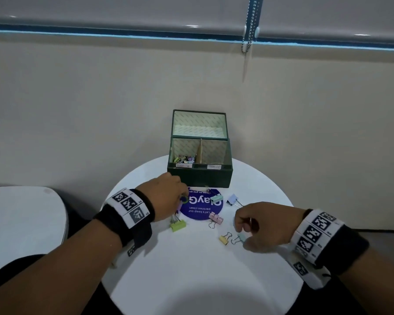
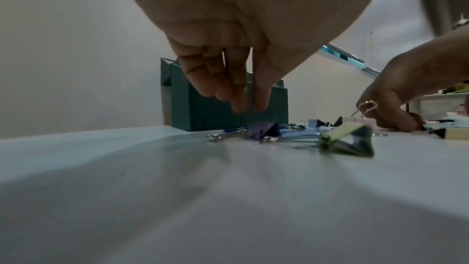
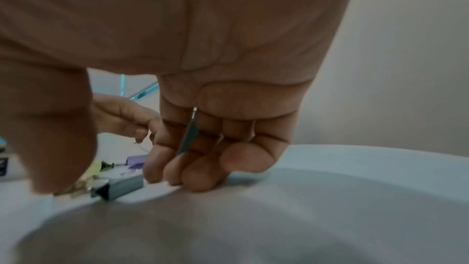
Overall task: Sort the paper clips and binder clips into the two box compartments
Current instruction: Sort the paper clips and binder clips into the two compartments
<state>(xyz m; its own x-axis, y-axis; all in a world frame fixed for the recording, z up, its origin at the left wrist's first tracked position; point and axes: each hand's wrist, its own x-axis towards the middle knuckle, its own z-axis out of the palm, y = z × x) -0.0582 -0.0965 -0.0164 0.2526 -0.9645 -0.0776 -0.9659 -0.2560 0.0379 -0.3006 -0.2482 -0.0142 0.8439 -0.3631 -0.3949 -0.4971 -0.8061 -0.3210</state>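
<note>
A dark green box (image 1: 200, 173) stands open at the back of the round white table (image 1: 191, 276). Its left compartment (image 1: 184, 158) holds several clips. My left hand (image 1: 183, 196) hangs fingers-down just above a purple binder clip (image 2: 262, 128) and holds nothing. A green binder clip (image 1: 178, 225) lies near it. My right hand (image 1: 242, 236) rests its curled fingers on the table, with a thin teal clip (image 3: 189, 133) pinched between them. A teal binder clip (image 1: 241, 238) and a yellow one (image 1: 224, 239) lie by its thumb.
A round purple sticker (image 1: 198, 212) lies in front of the box, with mint (image 1: 216, 198), pale lavender (image 1: 232, 198) and pink (image 1: 216, 218) binder clips on or beside it. Another white table (image 1: 21, 219) stands to the left. A wall rises right behind the box.
</note>
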